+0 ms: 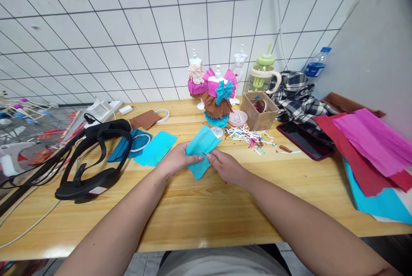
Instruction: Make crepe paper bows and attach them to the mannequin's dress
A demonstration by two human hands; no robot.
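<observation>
Between my two hands is a sheet of turquoise crepe paper (pixel 200 146), held up over the table. My left hand (pixel 179 158) grips its left edge, thumb across the front. At its right edge my right hand (pixel 222 163) pinches the paper between thumb and fingers. Just behind stands a small mannequin (pixel 218 91) dressed in pink, brown and turquoise paper, with a turquoise bow on its chest. Another turquoise paper sheet (pixel 156 148) lies flat to the left of my left hand.
Paper scraps (pixel 249 135) lie by a pink dish (pixel 237 118) and a cardboard box (pixel 259 110). A phone (pixel 305 140) and coloured crepe sheets (pixel 375 143) are on the right. A black headset (pixel 92 181), cables and a brown sheet (pixel 144 119) sit left. A green-lidded jug (pixel 261 74) stands behind.
</observation>
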